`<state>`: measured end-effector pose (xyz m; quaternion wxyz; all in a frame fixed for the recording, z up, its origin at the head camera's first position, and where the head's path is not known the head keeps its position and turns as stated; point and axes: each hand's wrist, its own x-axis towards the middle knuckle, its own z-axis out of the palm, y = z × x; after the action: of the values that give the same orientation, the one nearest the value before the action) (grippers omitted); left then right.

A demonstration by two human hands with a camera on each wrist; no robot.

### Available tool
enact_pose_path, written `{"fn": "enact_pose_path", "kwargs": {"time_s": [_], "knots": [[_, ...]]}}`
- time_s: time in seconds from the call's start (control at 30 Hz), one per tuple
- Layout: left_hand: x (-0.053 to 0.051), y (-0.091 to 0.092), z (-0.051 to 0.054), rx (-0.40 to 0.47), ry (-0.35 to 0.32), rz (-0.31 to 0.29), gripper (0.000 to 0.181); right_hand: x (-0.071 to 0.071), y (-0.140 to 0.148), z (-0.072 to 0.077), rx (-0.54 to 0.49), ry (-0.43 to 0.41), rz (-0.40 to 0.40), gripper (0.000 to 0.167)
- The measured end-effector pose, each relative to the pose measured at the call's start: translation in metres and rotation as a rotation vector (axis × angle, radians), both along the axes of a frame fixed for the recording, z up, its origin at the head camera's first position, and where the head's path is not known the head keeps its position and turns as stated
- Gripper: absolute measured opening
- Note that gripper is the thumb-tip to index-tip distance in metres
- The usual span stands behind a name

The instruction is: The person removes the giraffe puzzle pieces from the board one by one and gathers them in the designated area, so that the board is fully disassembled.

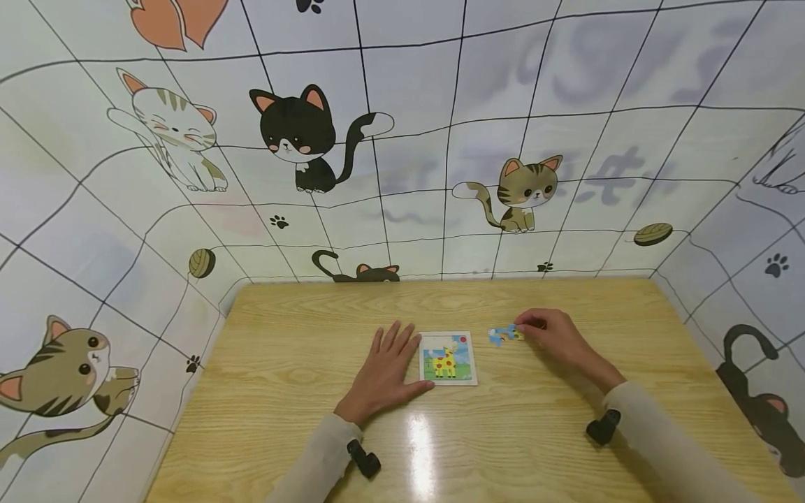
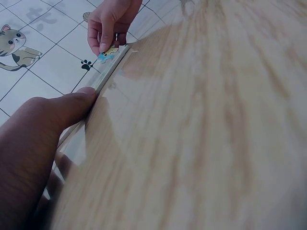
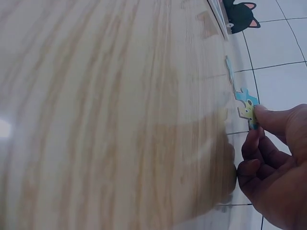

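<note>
A square giraffe puzzle in a white frame (image 1: 445, 383) lies on the table. My left hand (image 1: 385, 377) rests flat along its left side with fingers spread, the thumb (image 2: 76, 103) touching the frame's near edge. To the right of the frame, my right hand (image 1: 560, 342) pinches a blue and yellow puzzle piece (image 3: 247, 106) between thumb and fingertips. Another light blue piece (image 1: 495, 337) lies just left of the pinched one, seen thin and edge-on in the right wrist view. The left wrist view shows the right hand (image 2: 110, 24) beyond the frame.
The wooden table (image 1: 283, 349) reaches back to a white wall sheet (image 1: 415, 209) printed with cats and grid lines, which also stands at both sides. A glare spot lies on the table before the frame. Black wrist cameras (image 1: 365, 459) sit on both sleeves.
</note>
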<state>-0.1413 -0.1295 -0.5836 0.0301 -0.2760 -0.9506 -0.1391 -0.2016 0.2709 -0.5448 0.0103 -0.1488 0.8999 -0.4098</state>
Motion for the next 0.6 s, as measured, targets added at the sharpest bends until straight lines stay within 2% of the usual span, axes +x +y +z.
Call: {"fn": "enact_pose_path", "kwargs": {"time_s": [0.23, 0.6], "knots": [[-0.001, 0.001, -0.001, -0.015, -0.011, 0.010, 0.101, -0.005, 0.002, -0.005, 0.018, -0.010, 0.025, 0.011], [0.000, 0.000, 0.001, 0.005, -0.002, 0.000, 0.101, -0.005, -0.003, -0.011, 0.070, 0.083, 0.017, 0.008]]}}
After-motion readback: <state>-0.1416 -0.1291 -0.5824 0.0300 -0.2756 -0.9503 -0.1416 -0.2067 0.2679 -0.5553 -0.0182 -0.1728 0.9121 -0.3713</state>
